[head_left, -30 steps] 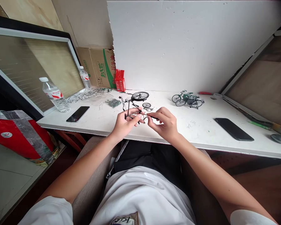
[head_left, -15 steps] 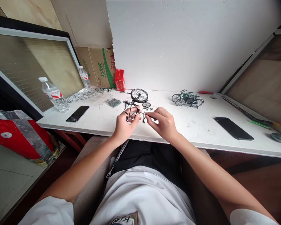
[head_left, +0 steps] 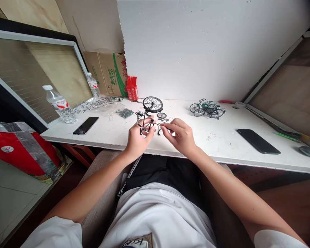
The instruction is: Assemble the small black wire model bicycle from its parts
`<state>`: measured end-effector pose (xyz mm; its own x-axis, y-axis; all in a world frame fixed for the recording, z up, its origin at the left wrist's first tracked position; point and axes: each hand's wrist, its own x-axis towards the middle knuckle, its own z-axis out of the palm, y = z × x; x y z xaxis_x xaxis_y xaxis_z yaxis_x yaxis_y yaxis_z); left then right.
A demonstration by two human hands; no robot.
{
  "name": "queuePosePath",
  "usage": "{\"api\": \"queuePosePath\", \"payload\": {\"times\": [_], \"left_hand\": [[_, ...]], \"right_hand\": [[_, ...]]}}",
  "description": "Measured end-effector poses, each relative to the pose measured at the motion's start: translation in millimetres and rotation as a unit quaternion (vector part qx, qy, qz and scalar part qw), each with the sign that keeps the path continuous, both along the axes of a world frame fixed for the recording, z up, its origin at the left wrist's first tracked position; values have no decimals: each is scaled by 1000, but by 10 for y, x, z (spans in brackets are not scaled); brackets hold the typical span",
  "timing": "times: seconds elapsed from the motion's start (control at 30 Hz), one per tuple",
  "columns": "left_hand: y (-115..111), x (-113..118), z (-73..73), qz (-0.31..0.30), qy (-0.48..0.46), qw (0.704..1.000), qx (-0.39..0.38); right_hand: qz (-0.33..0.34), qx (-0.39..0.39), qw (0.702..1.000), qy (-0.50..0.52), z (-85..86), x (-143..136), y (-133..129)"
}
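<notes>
My left hand (head_left: 138, 140) grips a black model bicycle frame (head_left: 145, 119) between thumb and fingers. One large spoked wheel (head_left: 152, 104) is on the frame's far end, away from me. My right hand (head_left: 180, 137) is closed around a thin dark tool with a slim metal shaft (head_left: 157, 124), whose tip points left at the frame. Just beyond the hands, a small wheel (head_left: 161, 115) and other little black parts lie on the white table (head_left: 119, 138). A curved black piece (head_left: 159, 131) shows between my hands.
Two assembled model bicycles (head_left: 207, 109) stand at the back right. Phones lie left (head_left: 85, 125) and right (head_left: 258, 141). At the left are water bottles (head_left: 60, 105), plastic part frames (head_left: 100, 102) and a bagged part (head_left: 125, 113); a red box (head_left: 132, 88) stands behind.
The bicycle frame and its large wheel have shifted and tilted slightly to the left in my left hand. My right hand has hardly moved.
</notes>
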<state>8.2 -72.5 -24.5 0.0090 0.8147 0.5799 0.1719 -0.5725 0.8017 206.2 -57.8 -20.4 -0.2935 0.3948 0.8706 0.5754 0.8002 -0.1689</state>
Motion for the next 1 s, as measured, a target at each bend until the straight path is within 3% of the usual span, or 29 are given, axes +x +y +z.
{"api": "queuePosePath", "payload": {"times": [0.73, 1.0], "left_hand": [[36, -5, -48, 18, 19, 1000, 10], [53, -2, -78, 30, 61, 996, 51]], "right_hand": [[-3, 0, 1000, -16, -45, 5, 25], [-13, -55, 998, -27, -37, 2, 24]]}}
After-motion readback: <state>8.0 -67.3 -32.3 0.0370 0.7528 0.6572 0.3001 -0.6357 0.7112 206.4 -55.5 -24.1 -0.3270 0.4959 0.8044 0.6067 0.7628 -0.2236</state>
